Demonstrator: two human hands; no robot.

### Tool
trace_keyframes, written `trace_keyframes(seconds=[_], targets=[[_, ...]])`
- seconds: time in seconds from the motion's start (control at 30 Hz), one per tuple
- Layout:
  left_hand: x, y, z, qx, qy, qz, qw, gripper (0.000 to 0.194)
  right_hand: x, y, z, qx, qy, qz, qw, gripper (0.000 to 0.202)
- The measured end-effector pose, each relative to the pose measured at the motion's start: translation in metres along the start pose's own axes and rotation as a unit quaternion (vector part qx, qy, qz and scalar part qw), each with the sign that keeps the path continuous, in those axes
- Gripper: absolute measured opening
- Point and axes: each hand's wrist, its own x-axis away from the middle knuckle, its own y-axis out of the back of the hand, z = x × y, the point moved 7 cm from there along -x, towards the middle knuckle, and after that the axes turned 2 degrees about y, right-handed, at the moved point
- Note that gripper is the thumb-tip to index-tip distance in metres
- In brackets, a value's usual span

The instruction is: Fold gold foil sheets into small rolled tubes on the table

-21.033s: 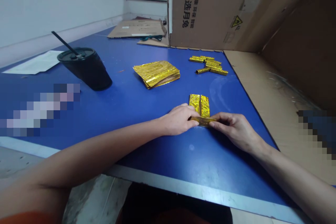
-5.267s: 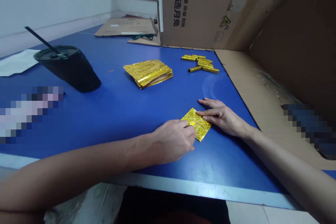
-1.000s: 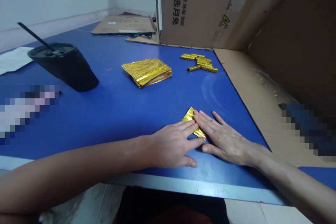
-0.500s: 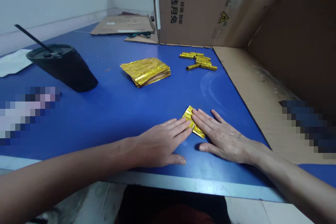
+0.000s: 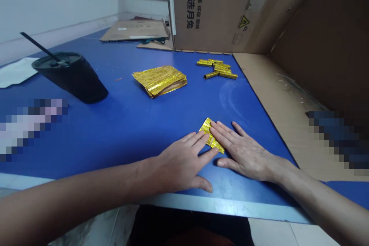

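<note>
**Left hand (image 5: pixel 184 161) and right hand (image 5: pixel 245 150) lie flat on a gold foil piece (image 5: pixel 212 142)**

The blue table (image 5: pixel 129 130) spreads beneath everything, with a printed cardboard panel (image 5: pixel 216 11) standing at its far side. Next in size, the black cup (image 5: pixel 76 78) sits off to the left, well apart from the hands.

Both hands have their fingers extended and grip nothing: the left fingertips rest on the foil piece's left side, the right fingers cover its right. Beyond them lies the stack of gold sheets (image 5: pixel 161 78), edges uneven; a knock could fan it out. Farther back, near the table's right edge, the cluster of gold rolls (image 5: pixel 221 68) looks light enough for a brushing arm to scatter.

Smallest, the foil piece lies aslant on the table, apparently folded. Uneven pressure might skew its creases, dragging fingertips could tear it, and lifting too soon may let it spring open.
</note>
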Motion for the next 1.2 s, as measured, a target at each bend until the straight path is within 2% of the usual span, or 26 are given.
trace_keyframes(seconds=[0.13,0.27,0.43,0.57,0.7,0.8,0.9,0.97,1.07,1.13,1.2], targets=[[0.0,0.003,0.001,-0.012,0.012,0.006,1.0,0.078,-0.001,0.002,0.001,0.015,-0.009,-0.01,1.0,0.075],[-0.002,0.008,0.01,-0.032,0.02,0.024,0.999,0.066,-0.001,0.012,0.003,0.052,-0.04,-0.045,0.997,0.075],[-0.007,0.013,0.03,-0.044,0.046,0.057,0.996,0.048,0.0,0.022,-0.001,0.092,-0.074,-0.092,0.989,0.04],[-0.012,0.017,0.036,-0.021,0.057,0.072,0.996,0.039,0.0,0.024,0.0,0.101,-0.059,-0.123,0.986,0.03],[-0.018,0.025,0.037,0.027,0.075,0.058,0.995,0.03,0.001,0.026,0.004,0.107,-0.049,-0.148,0.982,0.029],[-0.024,0.032,0.043,0.073,0.122,0.02,0.99,0.025,0.0,0.025,0.008,0.105,-0.032,-0.146,0.983,0.03],[-0.029,0.033,0.065,0.159,0.233,-0.031,0.959,0.018,-0.001,0.024,0.01,0.107,-0.026,-0.137,0.984,0.032],[-0.032,0.025,0.08,0.258,0.306,-0.042,0.915,0.016,-0.002,0.023,0.01,0.108,-0.026,-0.136,0.984,0.033],[-0.038,0.011,0.094,0.363,0.373,-0.034,0.853,0.024,-0.002,0.021,0.01,0.107,-0.024,-0.138,0.984,0.033],[-0.043,0.005,0.098,0.386,0.397,-0.029,0.832,0.028,-0.002,0.02,0.01,0.108,-0.023,-0.138,0.984,0.033],[-0.046,0.003,0.097,0.379,0.407,-0.02,0.831,0.031,-0.002,0.019,0.01,0.108,-0.025,-0.137,0.984,0.033]])
